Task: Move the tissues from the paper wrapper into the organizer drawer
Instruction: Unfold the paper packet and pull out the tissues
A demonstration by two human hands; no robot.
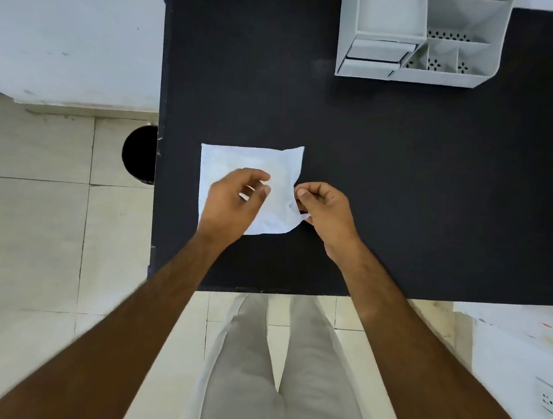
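Observation:
A white square paper wrapper lies flat on the black table, left of centre. My left hand hovers over its middle with curled fingers that hold nothing I can see. My right hand pinches the wrapper's right edge between thumb and fingers, and that edge is lifted and creased. No tissues show outside the wrapper. The grey organizer stands at the far right of the table; its small drawers sit at its front left corner.
The table's left edge runs close to the wrapper, with tiled floor and a round black bin beyond it. A white surface with a socket lies at the lower right. My legs are below the table's front edge.

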